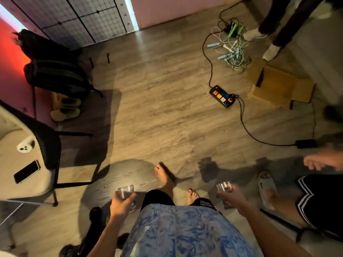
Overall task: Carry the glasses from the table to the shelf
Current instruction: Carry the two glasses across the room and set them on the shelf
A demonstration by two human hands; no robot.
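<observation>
I hold one clear drinking glass in each hand, low in the head view, over a wooden floor. My left hand (121, 204) is wrapped around the left glass (126, 191), which stands upright. My right hand (233, 198) grips the right glass (224, 187), slightly blurred and also upright. My bare feet show between the two hands, one stepping forward. No shelf is in sight.
A table edge (11, 160) with a phone (27, 171) and a black chair (50, 143) stand at the left. A power strip (223, 96) and its cables cross the floor at right, near a cardboard box (278, 86). Other people's legs (278, 199) stand at right.
</observation>
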